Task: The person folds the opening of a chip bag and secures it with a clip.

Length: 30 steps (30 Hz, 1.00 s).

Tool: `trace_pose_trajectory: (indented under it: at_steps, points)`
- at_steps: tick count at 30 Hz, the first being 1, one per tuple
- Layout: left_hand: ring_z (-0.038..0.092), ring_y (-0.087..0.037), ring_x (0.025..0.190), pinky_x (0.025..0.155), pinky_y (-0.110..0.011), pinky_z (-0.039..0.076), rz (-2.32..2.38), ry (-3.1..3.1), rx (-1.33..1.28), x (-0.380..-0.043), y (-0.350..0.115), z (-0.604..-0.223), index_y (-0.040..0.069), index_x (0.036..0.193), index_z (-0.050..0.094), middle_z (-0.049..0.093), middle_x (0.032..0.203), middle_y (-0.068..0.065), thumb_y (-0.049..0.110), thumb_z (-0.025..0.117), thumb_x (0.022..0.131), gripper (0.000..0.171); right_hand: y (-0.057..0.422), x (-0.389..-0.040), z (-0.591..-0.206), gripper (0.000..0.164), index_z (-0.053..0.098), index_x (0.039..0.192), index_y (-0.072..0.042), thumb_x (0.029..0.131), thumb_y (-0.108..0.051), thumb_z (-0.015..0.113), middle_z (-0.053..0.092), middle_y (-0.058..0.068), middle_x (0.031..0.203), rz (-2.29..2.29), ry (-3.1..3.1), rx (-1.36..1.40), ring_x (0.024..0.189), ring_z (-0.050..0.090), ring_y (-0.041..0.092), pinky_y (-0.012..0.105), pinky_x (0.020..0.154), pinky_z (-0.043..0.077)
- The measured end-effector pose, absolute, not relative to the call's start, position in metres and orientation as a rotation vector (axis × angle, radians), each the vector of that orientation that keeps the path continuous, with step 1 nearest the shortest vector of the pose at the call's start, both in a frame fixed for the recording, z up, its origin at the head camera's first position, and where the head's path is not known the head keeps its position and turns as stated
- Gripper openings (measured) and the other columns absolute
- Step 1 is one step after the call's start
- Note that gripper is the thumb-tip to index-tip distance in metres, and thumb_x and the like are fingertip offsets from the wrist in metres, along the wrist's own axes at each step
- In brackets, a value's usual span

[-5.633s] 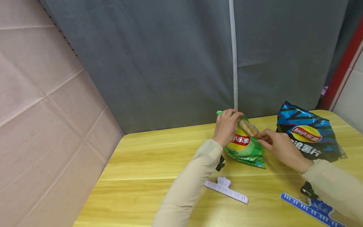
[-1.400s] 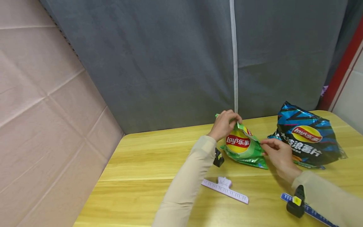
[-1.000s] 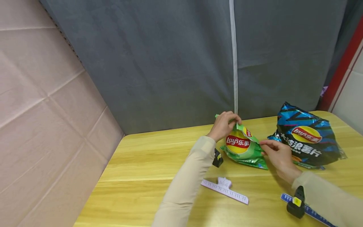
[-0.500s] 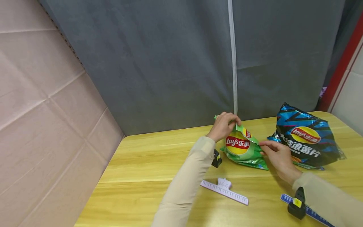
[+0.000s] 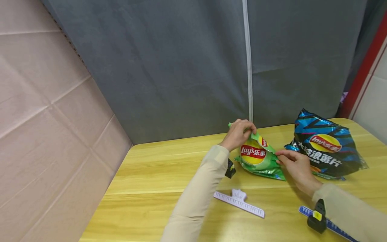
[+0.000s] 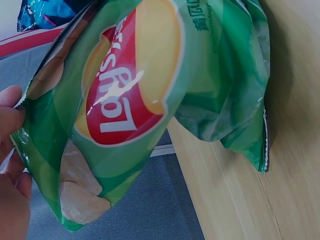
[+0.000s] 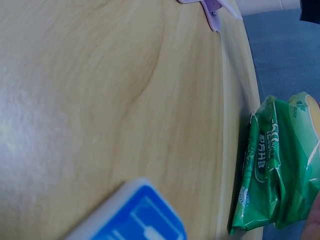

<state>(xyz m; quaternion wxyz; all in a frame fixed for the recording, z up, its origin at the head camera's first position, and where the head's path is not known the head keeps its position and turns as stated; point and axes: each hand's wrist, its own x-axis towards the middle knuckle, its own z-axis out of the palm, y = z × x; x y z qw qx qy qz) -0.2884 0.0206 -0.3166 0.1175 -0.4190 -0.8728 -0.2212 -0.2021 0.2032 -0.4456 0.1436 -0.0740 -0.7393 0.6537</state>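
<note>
A green Lay's chip bag [image 5: 257, 168] stands near the table's back edge, its top partly folded over toward the front. My left hand [image 5: 238, 136] pinches the upper left part of that bag; in the left wrist view, finger and thumb [image 6: 11, 115] hold its crimped edge. At the right end of the fold, my right hand [image 5: 297, 169] pinches the bag between thumb and fingers. Only a sliver of the right hand [image 7: 313, 222] shows in the right wrist view, beside the green bag [image 7: 265, 175].
A black and blue Lay's bag [image 5: 326, 151] stands just right of my right hand. On the wooden table [image 5: 151, 174] lies a pale purple clip [image 5: 240, 203] with piano-key marks. A blue clip [image 5: 338, 228] is partly hidden under my right forearm. A grey curtain [image 5: 181, 84] hangs behind.
Compared with the oldest frame, the green bag's top is folded down, showing a small logo, and my right hand sits slightly lower. Over the last second hardly anything has moved.
</note>
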Motion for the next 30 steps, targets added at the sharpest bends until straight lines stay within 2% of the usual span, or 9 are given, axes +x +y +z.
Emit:
trace_pose_trajectory:
  at_steps: [10, 15, 23, 30]
  points:
    - [0.048, -0.006, 0.083, 0.079, -0.013, 0.031, -0.613, -2.545, -1.253, -0.289, 0.020, -0.317, 0.016, 0.081, 0.068, 0.062, 0.085, 0.008, 0.008, 0.053, 0.090, 0.019, 0.206, -0.207, -0.458, 0.036, 0.061, 0.110, 0.002, 0.089, -0.027, 0.056, 0.056, -0.003, 0.100, 1.803, -2.181, -0.240, 0.078, 0.058, 0.002, 0.015, 0.066, 0.047]
    - [0.049, -0.005, 0.084, 0.080, -0.013, 0.031, -0.614, -2.533, -1.270, -0.290, 0.019, -0.316, 0.015, 0.081, 0.067, 0.062, 0.086, 0.008, 0.007, 0.053, 0.090, 0.019, 0.209, -0.208, -0.462, 0.042, 0.058, 0.116, 0.000, 0.090, -0.032, 0.053, 0.055, 0.002, 0.106, 1.760, -2.240, -0.245, 0.081, 0.058, 0.003, 0.015, 0.068, 0.047]
    - [0.050, -0.005, 0.082, 0.081, -0.014, 0.031, -0.632, -2.505, -1.300, -0.291, 0.018, -0.317, 0.013, 0.081, 0.067, 0.062, 0.085, 0.006, 0.003, 0.053, 0.089, 0.019, 0.212, -0.208, -0.463, 0.046, 0.056, 0.120, -0.001, 0.090, -0.036, 0.052, 0.053, 0.002, 0.112, 1.755, -2.291, -0.267, 0.084, 0.056, 0.003, 0.013, 0.070, 0.045]
    - [0.047, -0.007, 0.079, 0.072, -0.013, 0.032, -0.629, -2.531, -1.292, -0.290, 0.018, -0.317, 0.014, 0.083, 0.066, 0.061, 0.085, 0.007, 0.004, 0.053, 0.089, 0.018, 0.211, -0.206, -0.460, 0.047, 0.057, 0.119, -0.003, 0.090, -0.039, 0.051, 0.054, 0.003, 0.112, 1.720, -2.321, -0.284, 0.085, 0.055, 0.005, 0.012, 0.070, 0.045]
